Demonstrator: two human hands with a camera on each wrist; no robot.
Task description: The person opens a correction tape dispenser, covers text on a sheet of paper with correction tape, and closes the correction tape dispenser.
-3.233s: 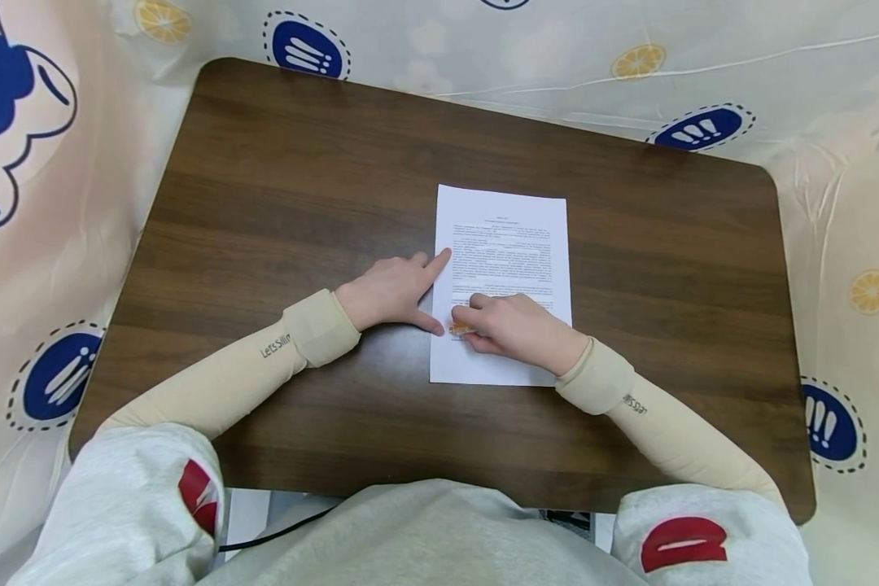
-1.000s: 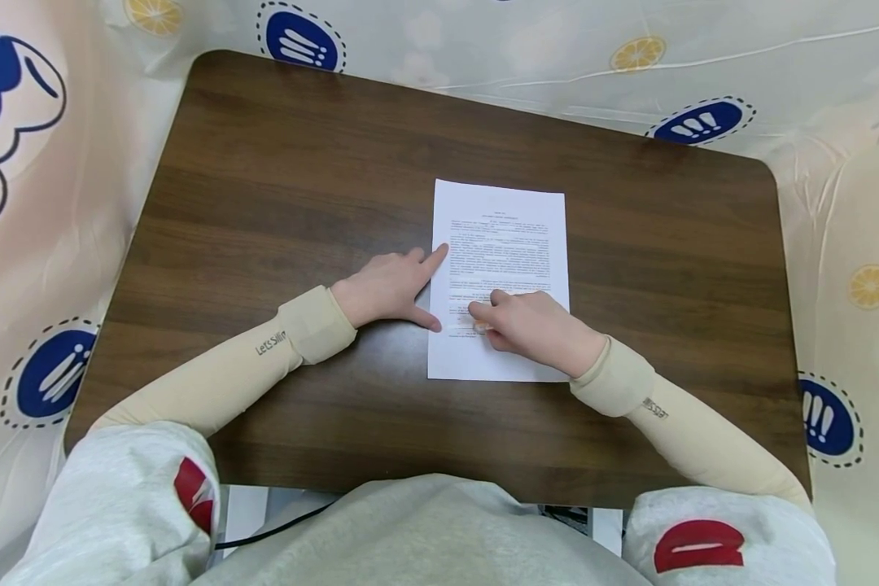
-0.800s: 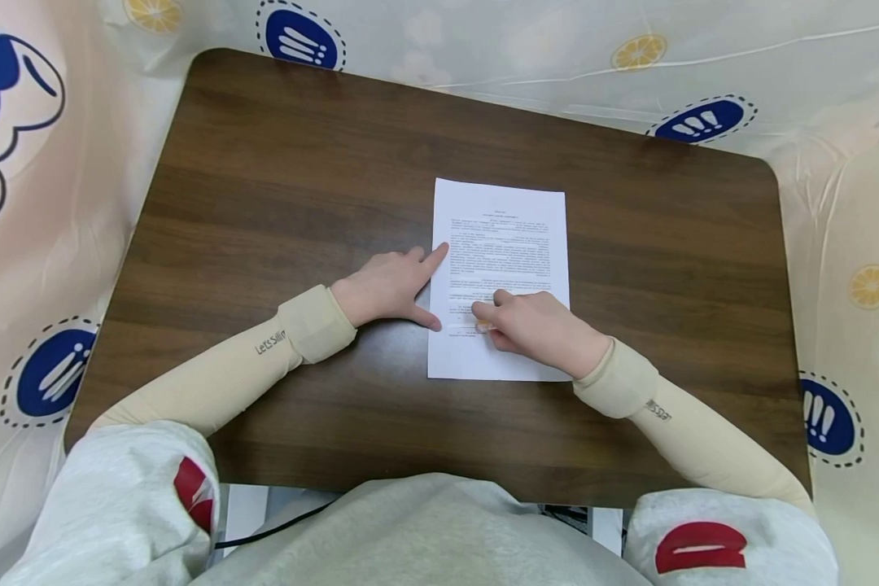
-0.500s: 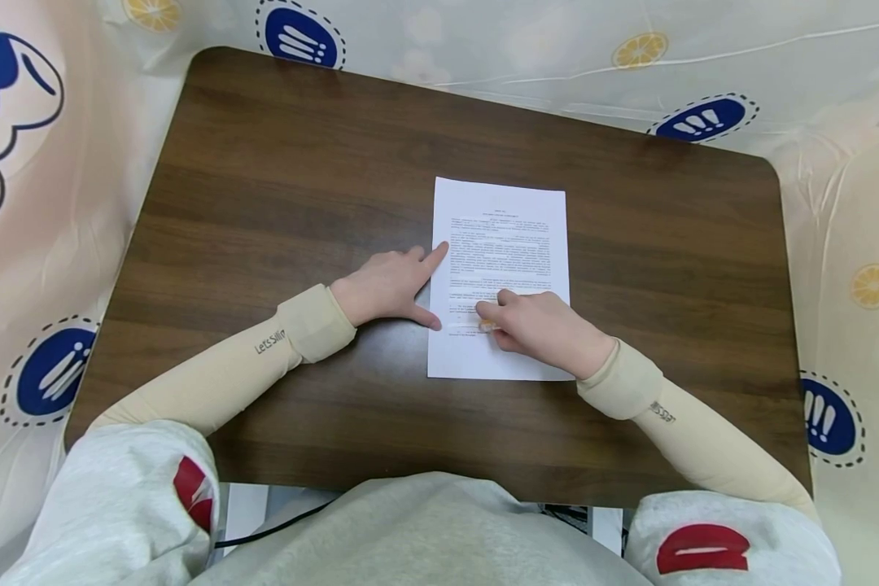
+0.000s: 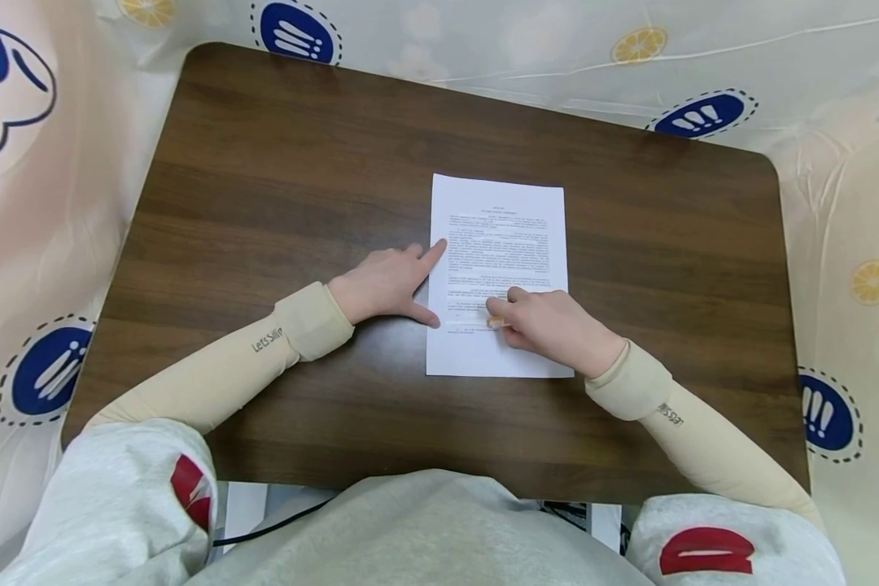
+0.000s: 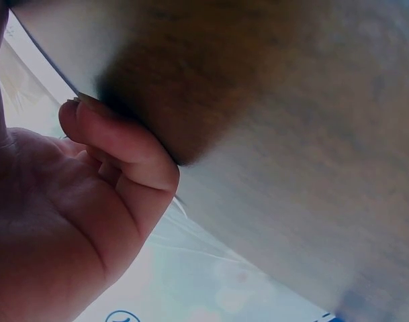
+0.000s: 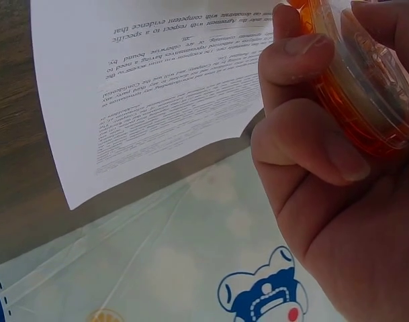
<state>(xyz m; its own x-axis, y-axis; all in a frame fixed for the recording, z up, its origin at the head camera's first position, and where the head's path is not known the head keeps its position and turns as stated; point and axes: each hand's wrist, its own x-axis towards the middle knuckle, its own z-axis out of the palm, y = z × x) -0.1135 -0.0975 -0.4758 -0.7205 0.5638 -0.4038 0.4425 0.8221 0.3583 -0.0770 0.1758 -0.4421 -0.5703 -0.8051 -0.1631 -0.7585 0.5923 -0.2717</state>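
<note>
A printed sheet of paper (image 5: 498,360) lies on the brown table, its text upside down to the head view. My left hand (image 5: 382,283) rests at its left edge, thumb and index finger spread with their tips on the margin. Low on the page, my right hand (image 5: 553,327) grips an orange correction tape dispenser (image 5: 495,322). The right wrist view shows the fingers curled around its clear, orange-edged case (image 7: 362,94). A pale strip (image 5: 465,323) runs across the lower text, left of the dispenser. The dispenser's tip is hidden in that wrist view.
The wooden table (image 5: 286,179) extends on all sides of the sheet. A patterned curtain (image 5: 527,32) hangs close behind and beside the table. A black cable (image 5: 271,531) shows below the front edge, beside the person's grey top.
My right hand has slid rightward along the lower lines with the correction tape dispenser, and the pale strip shows behind it. The left hand keeps its place on the paper's edge.
</note>
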